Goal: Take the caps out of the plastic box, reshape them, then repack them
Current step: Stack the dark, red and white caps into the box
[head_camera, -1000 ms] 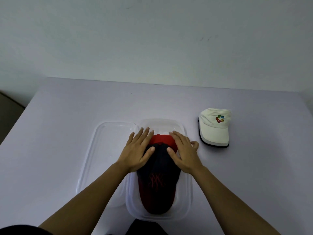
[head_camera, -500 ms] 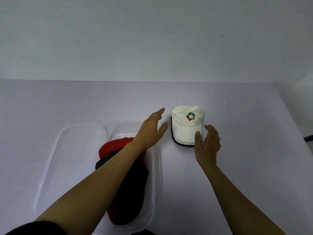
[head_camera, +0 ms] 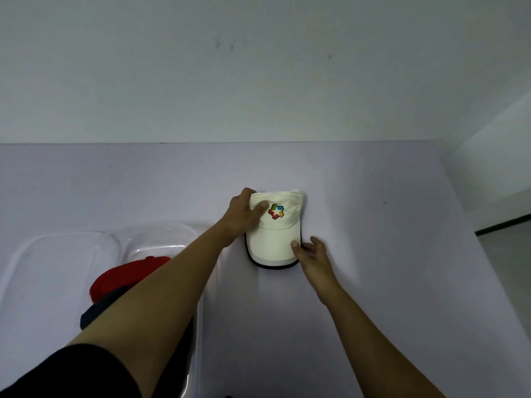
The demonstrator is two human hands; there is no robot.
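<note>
Since half a second ago both hands have been brought onto the white cap. The left hand, then raised just short of it, is now closed on the crown. The right hand, then held apart at the near side of the brim, is now set against the brim's right edge.

The white cap is found on the lavender desk, right of the plastic box and apart from it. Its crown is turned to the far side and its brim to the near side, and a dark trim is seen along the brim's near edge. A multicoloured logo is carried on the front of the crown. The left thumb is pressed on the crown just left of the logo, and the left fingers are curled round the crown's far left edge, so the crown is grasped. The right thumb is laid on the brim's near right corner. The right fingers are loosely bent just beside that edge, and whether they are tucked under the brim cannot be told.

The plastic box is placed at the near left and is partly hidden by the left forearm. A red cap is held in it, and a dark navy cap is laid over the red cap's near part. A clear lid is laid flat just left of the box. A black sleeve is seen at the near left corner, and a pale wall is set behind the desk's far edge.
</note>
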